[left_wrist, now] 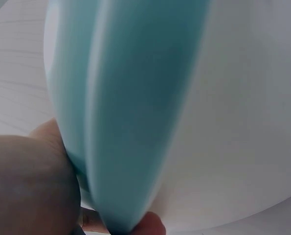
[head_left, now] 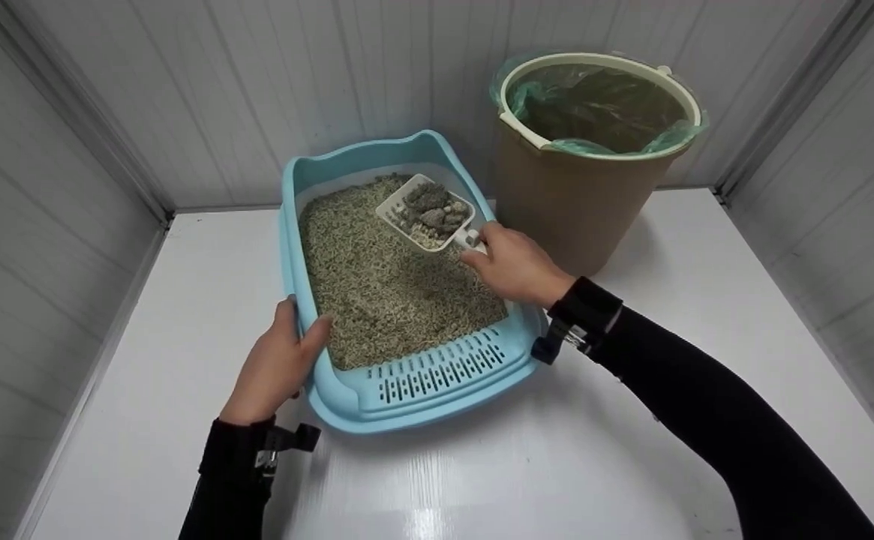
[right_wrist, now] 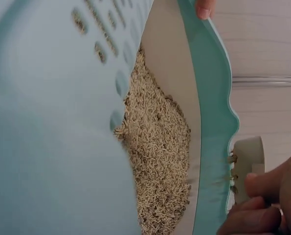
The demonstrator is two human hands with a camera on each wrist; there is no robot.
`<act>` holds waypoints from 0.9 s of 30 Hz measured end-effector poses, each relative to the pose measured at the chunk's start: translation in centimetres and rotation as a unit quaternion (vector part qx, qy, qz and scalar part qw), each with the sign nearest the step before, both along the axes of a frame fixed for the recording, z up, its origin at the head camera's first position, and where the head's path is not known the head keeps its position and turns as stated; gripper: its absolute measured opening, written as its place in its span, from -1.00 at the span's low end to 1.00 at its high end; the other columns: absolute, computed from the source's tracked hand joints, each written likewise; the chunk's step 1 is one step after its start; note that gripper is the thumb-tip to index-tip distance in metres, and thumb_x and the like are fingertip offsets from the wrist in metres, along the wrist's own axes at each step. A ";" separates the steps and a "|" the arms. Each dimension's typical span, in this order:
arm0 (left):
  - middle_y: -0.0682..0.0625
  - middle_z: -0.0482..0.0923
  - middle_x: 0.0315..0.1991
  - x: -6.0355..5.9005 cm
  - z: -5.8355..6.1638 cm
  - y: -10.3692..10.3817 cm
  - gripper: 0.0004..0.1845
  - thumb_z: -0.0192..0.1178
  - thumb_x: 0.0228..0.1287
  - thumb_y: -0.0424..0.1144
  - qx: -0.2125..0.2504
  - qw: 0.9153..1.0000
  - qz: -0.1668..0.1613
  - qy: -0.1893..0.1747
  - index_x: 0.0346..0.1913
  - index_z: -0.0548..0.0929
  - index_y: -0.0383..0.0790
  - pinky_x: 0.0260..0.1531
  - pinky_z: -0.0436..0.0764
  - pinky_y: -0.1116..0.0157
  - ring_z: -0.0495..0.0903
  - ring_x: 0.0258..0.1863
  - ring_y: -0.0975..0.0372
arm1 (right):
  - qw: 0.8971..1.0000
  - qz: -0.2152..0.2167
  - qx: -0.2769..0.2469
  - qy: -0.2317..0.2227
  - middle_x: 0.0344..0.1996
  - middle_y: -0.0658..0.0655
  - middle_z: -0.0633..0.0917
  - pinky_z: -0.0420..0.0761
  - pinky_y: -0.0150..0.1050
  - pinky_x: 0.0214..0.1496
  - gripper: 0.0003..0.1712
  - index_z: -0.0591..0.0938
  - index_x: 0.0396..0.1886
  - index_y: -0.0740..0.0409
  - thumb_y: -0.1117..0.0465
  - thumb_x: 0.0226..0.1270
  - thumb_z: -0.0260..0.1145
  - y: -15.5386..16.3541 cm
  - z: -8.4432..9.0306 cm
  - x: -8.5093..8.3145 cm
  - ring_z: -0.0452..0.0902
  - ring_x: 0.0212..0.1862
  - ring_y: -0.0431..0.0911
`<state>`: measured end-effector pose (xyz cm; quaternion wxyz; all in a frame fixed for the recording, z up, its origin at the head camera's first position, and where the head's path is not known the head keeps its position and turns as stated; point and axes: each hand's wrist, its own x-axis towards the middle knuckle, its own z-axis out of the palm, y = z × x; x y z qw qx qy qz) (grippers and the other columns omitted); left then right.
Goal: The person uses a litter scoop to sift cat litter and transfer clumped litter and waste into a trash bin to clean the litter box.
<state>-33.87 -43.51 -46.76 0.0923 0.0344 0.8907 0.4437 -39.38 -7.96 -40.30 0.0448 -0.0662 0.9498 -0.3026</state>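
A blue litter box (head_left: 421, 397) holds a bed of pellet litter (head_left: 384, 285). My right hand (head_left: 515, 262) grips the handle of a white slotted litter scoop (head_left: 400, 234), held above the litter. Grey clumps (head_left: 433, 210) and some pellets lie in the scoop. In the right wrist view, blurred bits show below the scoop (right_wrist: 250, 152), beside its slots. My left hand (head_left: 275, 364) grips the box's left rim, thumb on the inner side and fingers outside. The left wrist view shows the box wall (left_wrist: 130, 107) close up, with the left hand (left_wrist: 30, 181) against it.
A tall brown bin (head_left: 568, 202) lined with a green plastic bag (head_left: 590, 146) stands behind and right of the box. Both stand on a white surface (head_left: 204, 285). Grey panel walls (head_left: 256, 90) enclose the back and sides.
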 end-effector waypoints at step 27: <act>-0.47 0.59 0.11 -0.2 -0.2 -0.1 0.08 0.03 0.71 0.36 -0.003 1.000 0.006 -0.001 0.83 -0.17 -0.29 -0.57 0.65 0.10 0.65 -0.41 0.00 | 1.000 -0.004 0.004 -0.003 -0.18 0.18 0.63 0.57 -0.01 -0.13 -0.48 0.56 0.34 0.29 -0.06 0.80 0.25 0.3 0.6 0.2 0.56 -0.21 0.05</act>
